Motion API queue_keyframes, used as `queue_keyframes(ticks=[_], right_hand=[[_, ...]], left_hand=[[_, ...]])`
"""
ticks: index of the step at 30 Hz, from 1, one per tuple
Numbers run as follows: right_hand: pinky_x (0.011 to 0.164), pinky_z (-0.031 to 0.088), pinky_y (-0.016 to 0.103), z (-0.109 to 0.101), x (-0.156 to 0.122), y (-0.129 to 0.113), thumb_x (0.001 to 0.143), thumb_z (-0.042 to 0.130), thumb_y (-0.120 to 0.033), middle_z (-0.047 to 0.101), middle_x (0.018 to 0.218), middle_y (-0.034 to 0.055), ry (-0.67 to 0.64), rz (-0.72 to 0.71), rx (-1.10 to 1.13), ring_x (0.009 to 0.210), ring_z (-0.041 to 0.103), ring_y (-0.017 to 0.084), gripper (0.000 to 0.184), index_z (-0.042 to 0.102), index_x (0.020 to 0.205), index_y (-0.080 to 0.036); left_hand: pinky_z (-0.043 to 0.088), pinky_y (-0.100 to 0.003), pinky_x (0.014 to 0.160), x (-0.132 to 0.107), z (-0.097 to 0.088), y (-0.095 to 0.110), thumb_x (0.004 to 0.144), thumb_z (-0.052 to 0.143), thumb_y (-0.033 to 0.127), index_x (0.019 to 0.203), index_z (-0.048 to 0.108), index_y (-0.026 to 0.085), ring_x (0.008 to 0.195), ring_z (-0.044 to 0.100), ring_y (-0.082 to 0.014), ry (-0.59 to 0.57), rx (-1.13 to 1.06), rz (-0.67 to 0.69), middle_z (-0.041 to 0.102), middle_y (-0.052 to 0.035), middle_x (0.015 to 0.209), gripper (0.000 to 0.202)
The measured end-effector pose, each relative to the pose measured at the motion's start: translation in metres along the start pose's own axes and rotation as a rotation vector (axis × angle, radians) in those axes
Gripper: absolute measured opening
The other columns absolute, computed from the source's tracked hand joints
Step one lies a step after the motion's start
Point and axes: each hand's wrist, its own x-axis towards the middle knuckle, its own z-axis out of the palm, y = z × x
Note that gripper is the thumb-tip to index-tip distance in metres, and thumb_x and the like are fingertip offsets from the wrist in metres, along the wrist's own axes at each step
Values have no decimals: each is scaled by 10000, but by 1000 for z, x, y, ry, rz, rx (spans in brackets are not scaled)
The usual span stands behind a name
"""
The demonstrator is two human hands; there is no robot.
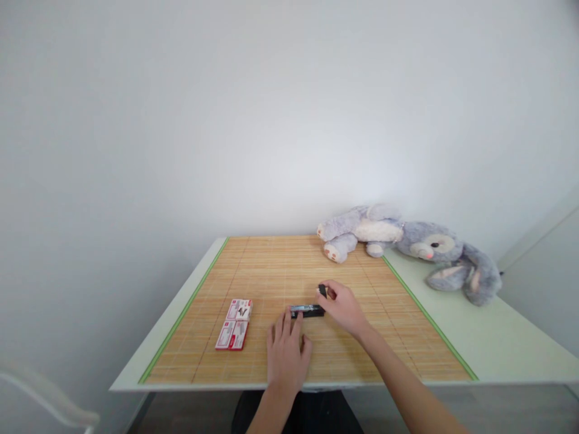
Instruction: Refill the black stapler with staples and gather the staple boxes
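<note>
A black stapler lies on the bamboo mat with its top raised at the right end, showing a shiny metal channel. My left hand lies flat, fingers extended, with fingertips touching the stapler's left end. Between thumb and fingers, my right hand pinches the stapler's upright black top. Left of my left hand sit two small red-and-white boxes, one behind the other. The farther box has a picture of a stapler on it; the nearer box has a picture that looks like staples.
The bamboo mat with green edges covers most of the pale table. A grey plush rabbit lies along the back right, its feet on the mat. Behind the table rises a white wall. A white curved bar shows at lower left.
</note>
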Motion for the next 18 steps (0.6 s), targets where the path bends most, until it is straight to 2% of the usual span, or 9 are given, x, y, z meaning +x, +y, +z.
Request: queue_keyframes(ticks=[2, 4, 7, 10, 13, 16, 18], right_hand=[[711, 448, 287, -12, -12, 22, 936, 482, -424, 674, 842, 29, 76, 83, 64, 743, 585, 180, 340, 681, 1079, -187], [735, 463, 303, -19, -23, 42, 933, 438, -436, 698, 899, 50, 140, 147, 125, 786, 610, 196, 391, 665, 1101, -165], [776, 474, 324, -20, -36, 62, 903, 457, -458, 706, 895, 57, 186, 210, 193, 846, 633, 221, 403, 670, 1064, -156], [749, 470, 323, -17, -43, 68, 881, 494, -480, 671, 776, 29, 199, 251, 239, 804, 625, 225, 407, 684, 1050, -162], [678, 449, 304, -16, -47, 68, 873, 522, -506, 622, 695, 2, 200, 277, 271, 704, 590, 206, 451, 681, 1114, -160], [616, 411, 288, -19, -58, 69, 871, 545, -530, 570, 645, -26, 204, 313, 300, 609, 528, 179, 548, 633, 1252, -146], [591, 385, 281, -21, -69, 72, 880, 543, -548, 538, 630, -42, 225, 353, 318, 577, 491, 168, 617, 576, 1343, -141]], left_hand=[[302, -537, 1194, 0, -3, 1, 967, 476, 356, 1530, 449, 325, 1438, 395, -304, 12, -13, 6, 389, -30, 1626, 564], [304, -527, 1195, 0, -5, 1, 963, 493, 327, 1521, 464, 321, 1434, 402, -296, 28, -28, 13, 401, -32, 1619, 559], [322, -530, 1184, 1, -4, 0, 952, 507, 277, 1502, 492, 328, 1426, 412, -297, 38, -47, 20, 412, -24, 1612, 552], [341, -526, 1178, 3, -1, -2, 951, 501, 249, 1490, 505, 334, 1435, 406, -291, 37, -78, 28, 408, -16, 1613, 546], [339, -509, 1191, 4, -2, -7, 949, 490, 208, 1479, 516, 334, 1468, 368, -270, 38, -101, 60, 422, -10, 1603, 546], [338, -494, 1191, 2, -16, -22, 936, 475, 141, 1378, 612, 322, 1468, 363, -261, 73, -58, 56, 453, -14, 1573, 497], [352, -514, 1164, -3, -31, -38, 943, 481, 151, 1294, 665, 299, 1426, 399, -288, 144, 8, -47, 486, -45, 1533, 423]])
